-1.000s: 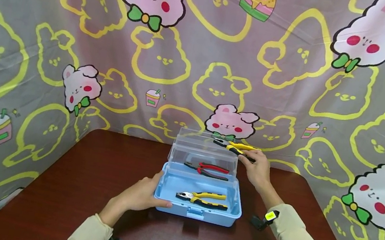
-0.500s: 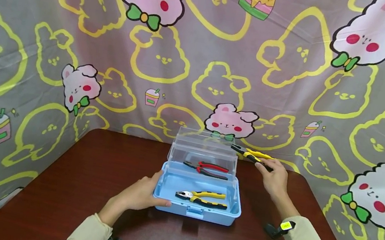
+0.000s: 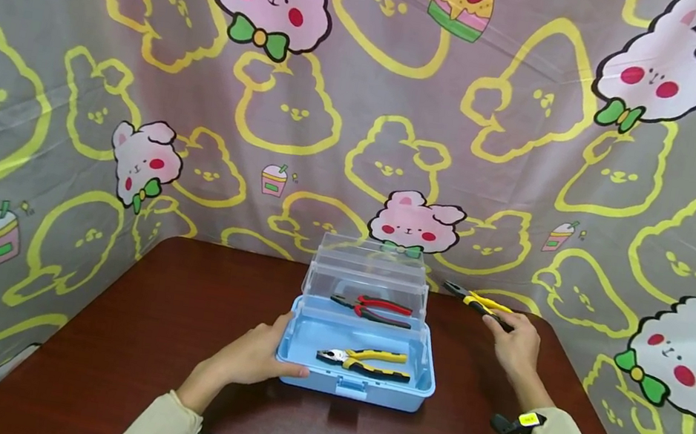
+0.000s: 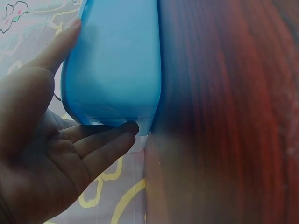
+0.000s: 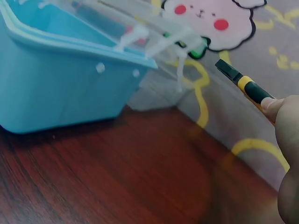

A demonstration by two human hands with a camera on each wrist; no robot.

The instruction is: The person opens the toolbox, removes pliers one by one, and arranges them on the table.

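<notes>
A light blue toolbox (image 3: 317,379) with a clear upper part (image 3: 374,269) stands open on the table. My left hand (image 3: 253,353) grips its left end, thumb along the front rim; in the left wrist view the fingers (image 4: 105,142) bend around the blue box wall (image 4: 117,56). To the right of the box, my right hand (image 3: 518,351) holds a pair of yellow-and-black pliers (image 3: 473,302) by the handles, jaws pointing left, above the table. Other yellow-and-black pliers (image 3: 353,362) lie in the blue bottom. Red-and-black pliers (image 3: 385,304) lie farther back, in the tray area.
The dark red wooden table (image 3: 185,313) spreads around the box. Behind it and along both sides hangs a grey curtain (image 3: 321,168) with cartoon prints, near the table's back edge. In the right wrist view the box's clear part (image 5: 159,95) reaches out behind the blue base.
My right hand has carried the yellow-and-black pliers from over the box's back right to the right and lower, toward the table. The left hand stays on the box.
</notes>
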